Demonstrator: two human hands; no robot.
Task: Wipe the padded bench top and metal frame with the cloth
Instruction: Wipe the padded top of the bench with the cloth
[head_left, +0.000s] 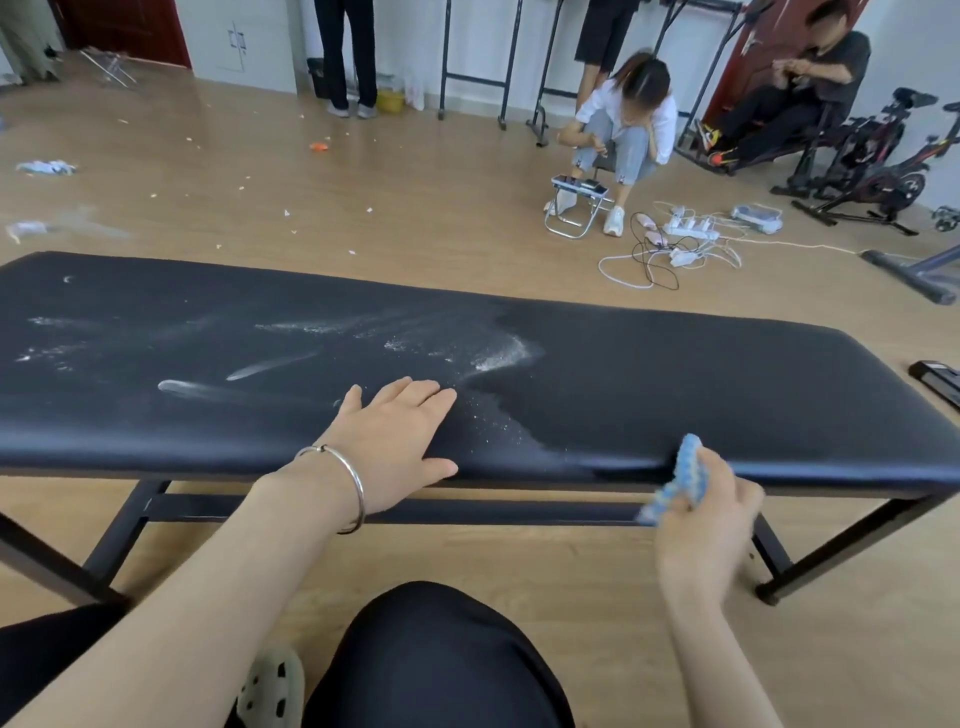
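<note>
A long black padded bench top (701, 374) spans the view, with white powder smears across its left and middle parts. Its right part looks dark and clean. The black metal frame (395, 506) runs beneath it. My left hand (395, 441) lies flat with straight fingers on the near edge of the pad, thumb over the front side. My right hand (706, 512) grips a blue and white cloth (683, 475) against the pad's front edge, to the right of the left hand.
A person crouches by a small folding stool (574, 200) beyond the bench. Power strips and cables (685, 234) lie on the wooden floor. Exercise bikes (883, 171) stand at the far right. Paper scraps litter the floor at left.
</note>
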